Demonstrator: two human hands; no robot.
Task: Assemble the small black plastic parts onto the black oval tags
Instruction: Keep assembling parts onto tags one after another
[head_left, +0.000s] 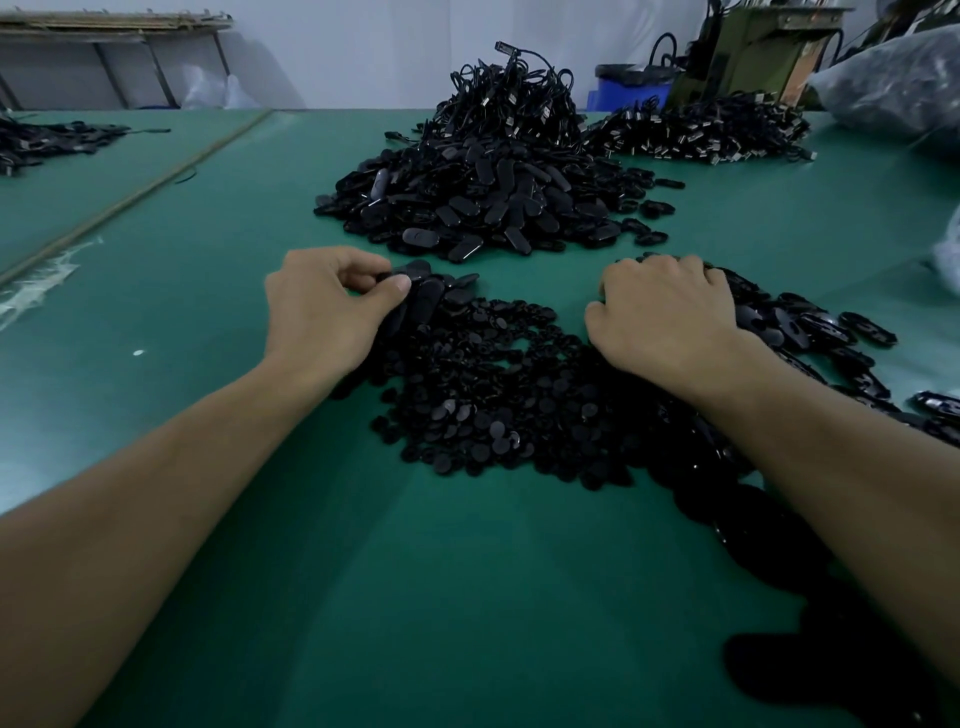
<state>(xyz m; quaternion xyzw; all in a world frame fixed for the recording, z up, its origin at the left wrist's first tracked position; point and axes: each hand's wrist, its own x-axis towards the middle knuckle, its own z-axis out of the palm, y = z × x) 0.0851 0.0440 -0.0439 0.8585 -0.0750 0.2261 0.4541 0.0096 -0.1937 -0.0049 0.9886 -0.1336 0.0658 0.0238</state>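
The black oval tags (423, 291) are fanned in a small stack gripped by the left hand (327, 312), thumb against curled fingers (358, 270), just above the pile of small black plastic parts (493, 395) on the green counter (467, 571). They look light, stiff and slick, so the edges probably give the best hold. The right hand (670, 317) curls into a further black heap (810, 327), and I cannot tell what it holds. No writing is legible.

Bare green table (467, 597) lies open in front between the two forearms, and wide to the left as far as the long strip (135, 192). A narrow green lane runs between the big heap of oval tags (483, 208) and the near spread of small round parts (493, 395). On the right, loose tags (810, 327) and cable piles (701, 130) crowd the surface, and a plastic bag (893, 88) fills the far corner.
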